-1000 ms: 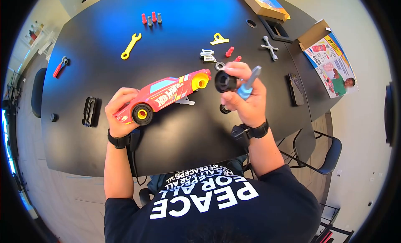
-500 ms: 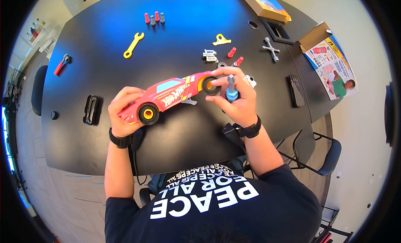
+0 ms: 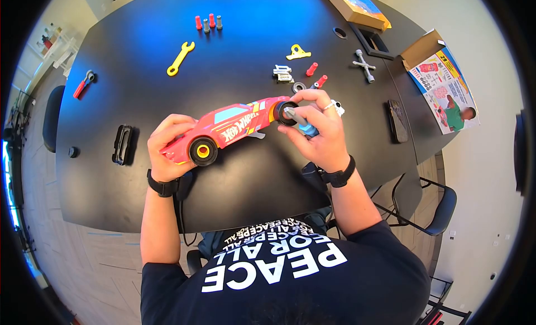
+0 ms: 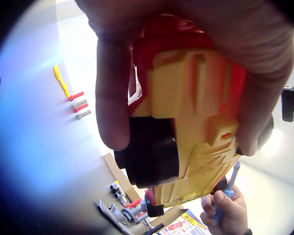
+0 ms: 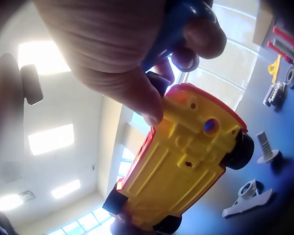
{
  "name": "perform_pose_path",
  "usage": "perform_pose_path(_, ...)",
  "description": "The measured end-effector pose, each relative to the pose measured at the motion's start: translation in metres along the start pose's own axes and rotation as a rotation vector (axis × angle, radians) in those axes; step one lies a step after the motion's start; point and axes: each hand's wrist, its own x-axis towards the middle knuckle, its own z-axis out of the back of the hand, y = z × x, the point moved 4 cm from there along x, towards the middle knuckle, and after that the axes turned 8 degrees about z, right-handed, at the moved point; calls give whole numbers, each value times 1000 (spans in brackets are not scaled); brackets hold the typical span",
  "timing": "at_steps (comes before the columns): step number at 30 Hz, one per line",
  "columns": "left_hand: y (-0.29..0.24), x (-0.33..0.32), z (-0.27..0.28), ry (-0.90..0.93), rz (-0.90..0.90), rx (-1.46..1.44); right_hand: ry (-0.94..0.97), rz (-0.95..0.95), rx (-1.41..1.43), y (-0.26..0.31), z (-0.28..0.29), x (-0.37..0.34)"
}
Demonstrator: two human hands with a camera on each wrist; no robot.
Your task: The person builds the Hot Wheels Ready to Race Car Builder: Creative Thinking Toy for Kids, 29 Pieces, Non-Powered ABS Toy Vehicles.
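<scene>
In the middle of the head view, the red car (image 3: pixel 237 123) is held above the black table (image 3: pixel 251 185). The left hand (image 3: pixel 169 149) grips its left end, next to 1 wheel (image 3: pixel 196 157). The right hand (image 3: pixel 324 138) has its fingers bent around the blue screwdriver (image 3: pixel 307 128), and it touches the wheel at the car's right end. The 2 hands are apart, with the car between them. In the upper left there are 1 yellow wrench (image 3: pixel 180 59) and 4 pegs (image 3: pixel 212 20), 2 red and 2 grey.
</scene>
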Motion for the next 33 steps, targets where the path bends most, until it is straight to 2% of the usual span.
perform_pose_path(2, -1, 1, 0, -2, -1, 42, -3, 4, -18, 3, 3, 0)
perform_pose_path(4, -3, 1, -2, 0, 7, 20, 75, -71, -51, 8, 3, 2)
perform_pose_path(7, -5, 1, -2, -1, 9, 4, 34, 3, -90, 10, 5, 7)
perform_pose_path(11, -4, 1, 1, -6, 9, 42, 8, -11, -70, 5, 14, -2)
perform_pose_path(13, -3, 1, 5, -26, 1, 51, 32, -256, -82, -11, 23, -18)
perform_pose_path(14, -4, 1, 7, -44, -8, 59, 36, -262, -85, -12, 28, -24)
perform_pose_path(16, -7, 2, 12, -60, -6, 77, 306, -554, -209, -21, 31, -42)
perform_pose_path(17, -9, 2, 14, -56, -1, 73, 381, -550, -317, -28, 30, -58)
perform_pose_path(20, -10, 3, 14, -47, 5, 60, 484, -668, -333, -38, 24, -84)
perform_pose_path(22, -10, 2, 14, -46, 5, 56, 499, -652, -321, -41, 24, -84)
perform_pose_path(25, -9, 2, 14, -38, 6, 66, 460, -575, -253, -38, 24, -76)
perform_pose_path(27, -6, 1, 13, -38, 9, 86, 168, -545, 97, -31, 28, -66)
perform_pose_path(28, -5, 1, 13, -38, 8, 87, 167, -544, 98, -30, 28, -64)
perform_pose_path(30, -4, 1, 13, -33, 7, 103, 25, -928, 497, -36, 26, -70)
perform_pose_path(31, -4, 1, 11, -29, 5, 101, -101, -897, 499, -26, 19, -59)
perform_pose_path(33, -3, 1, 10, -24, 0, 96, -94, -878, 529, -19, 19, -52)
